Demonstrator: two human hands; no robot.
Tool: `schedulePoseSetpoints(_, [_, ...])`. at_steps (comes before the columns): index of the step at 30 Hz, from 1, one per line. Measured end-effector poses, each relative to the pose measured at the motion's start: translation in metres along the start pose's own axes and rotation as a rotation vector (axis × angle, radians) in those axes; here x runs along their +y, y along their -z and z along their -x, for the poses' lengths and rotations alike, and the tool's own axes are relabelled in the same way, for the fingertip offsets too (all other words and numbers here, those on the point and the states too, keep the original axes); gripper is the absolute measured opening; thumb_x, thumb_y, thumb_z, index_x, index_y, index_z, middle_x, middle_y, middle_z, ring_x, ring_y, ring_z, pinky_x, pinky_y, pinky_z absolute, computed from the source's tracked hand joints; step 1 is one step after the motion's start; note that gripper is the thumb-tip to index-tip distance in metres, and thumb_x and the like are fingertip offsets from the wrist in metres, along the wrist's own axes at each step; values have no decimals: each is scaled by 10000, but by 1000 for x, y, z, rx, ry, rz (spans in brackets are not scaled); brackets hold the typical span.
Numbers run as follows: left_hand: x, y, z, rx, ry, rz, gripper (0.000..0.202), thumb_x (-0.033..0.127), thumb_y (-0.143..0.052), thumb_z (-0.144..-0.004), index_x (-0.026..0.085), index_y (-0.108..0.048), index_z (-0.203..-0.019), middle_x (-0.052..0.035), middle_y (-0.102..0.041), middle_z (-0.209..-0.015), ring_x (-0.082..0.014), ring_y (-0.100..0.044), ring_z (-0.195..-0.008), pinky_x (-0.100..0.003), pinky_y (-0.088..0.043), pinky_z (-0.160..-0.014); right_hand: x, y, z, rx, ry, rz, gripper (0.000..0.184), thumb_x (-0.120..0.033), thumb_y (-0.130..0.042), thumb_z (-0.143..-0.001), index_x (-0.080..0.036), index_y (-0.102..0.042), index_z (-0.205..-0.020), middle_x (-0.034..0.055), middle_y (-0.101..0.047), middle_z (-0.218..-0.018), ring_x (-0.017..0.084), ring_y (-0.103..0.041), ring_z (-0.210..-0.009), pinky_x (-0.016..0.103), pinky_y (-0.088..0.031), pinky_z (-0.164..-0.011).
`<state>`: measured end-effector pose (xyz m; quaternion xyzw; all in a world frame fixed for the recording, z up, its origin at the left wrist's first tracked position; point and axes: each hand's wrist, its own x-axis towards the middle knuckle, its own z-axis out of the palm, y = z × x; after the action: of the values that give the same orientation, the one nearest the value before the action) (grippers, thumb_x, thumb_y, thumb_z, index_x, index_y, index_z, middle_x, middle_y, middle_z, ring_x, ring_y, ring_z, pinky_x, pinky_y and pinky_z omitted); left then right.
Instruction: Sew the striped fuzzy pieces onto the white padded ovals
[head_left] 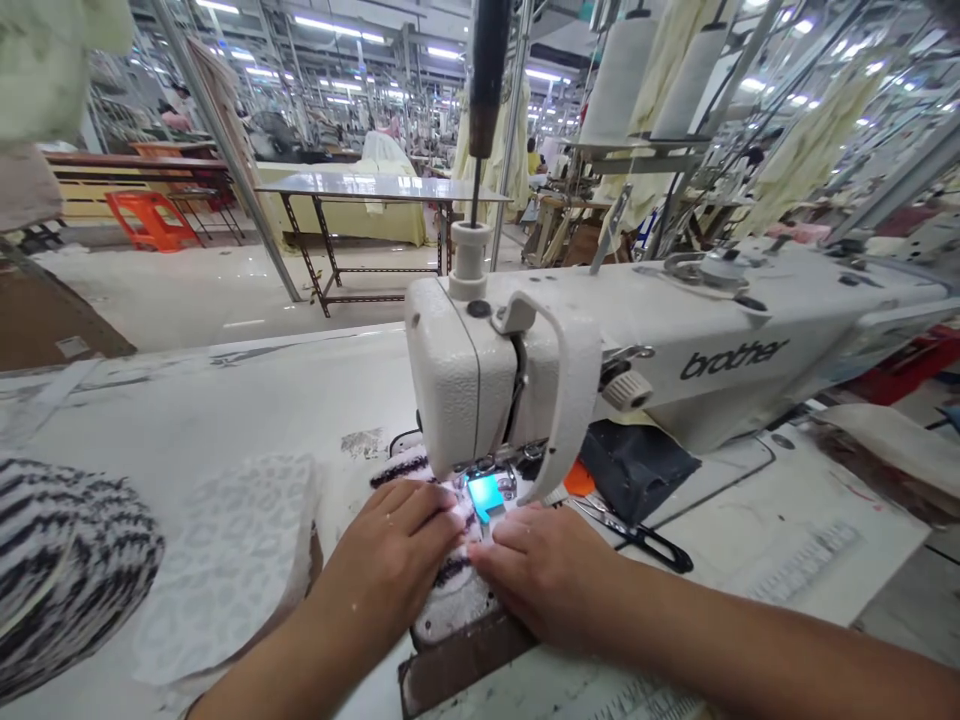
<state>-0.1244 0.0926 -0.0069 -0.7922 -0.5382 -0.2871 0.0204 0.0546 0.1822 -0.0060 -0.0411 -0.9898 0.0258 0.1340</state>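
A fluffy white fabric piece with black stripes (pixel 405 466) lies under the needle area of a white sewing machine (pixel 465 380). My left hand (pixel 401 550) is closed on the fabric just left of the presser foot, its fingers bunched together. On the near right side, my right hand (pixel 551 570) pinches the fabric's edge, with thumb and fingertips close to the left hand's. A bright bluish light patch (pixel 485 493) glows between both hands, at the needle. The fingers partly hide the fabric and the seam line.
Black-handled scissors (pixel 652 540) and a dark cloth scrap (pixel 637 465) lie right of the needle. On the left are a stack of striped fluffy pieces (pixel 82 570) and a stack of pale spotted pieces (pixel 232 560). Thread cones (pixel 619 80) stand above the machine; a bare table (pixel 375 186) is beyond.
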Motion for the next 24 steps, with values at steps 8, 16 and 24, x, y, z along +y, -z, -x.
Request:
schedulePoseSetpoints(8, [-4,7,-4,-136,-22,120,216,175,-437,-908,217,-639,-846,-18,-627,-939,-201,-511,-836,-346,-407,-741,0,6,-3,-132,-34,17,48,-176,-566,-773,-185,-585,-816,1,-580,-692,166,-484,-591,304,-204,-523])
schedulePoseSetpoints(16, [-7,-4,-3,-53,61,64,223,216,-436,-911,194,-640,-825,-44,-613,-896,-217,-494,-797,-365,-399,-700,1,9,-10,-134,-99,68,108,-165,-623,-751,-188,-620,-857,3,-582,-680,167,-481,-583,300,-239,-541])
schedulePoseSetpoints(24, [-2,-17,-3,5,250,-143,139,178,-494,-864,184,-622,-811,-57,-620,-861,-247,-509,-817,-405,-412,-722,8,3,-3,76,-74,77,265,-155,-520,-799,-165,-590,-1055,28,-641,-743,176,-544,-627,309,-330,-586])
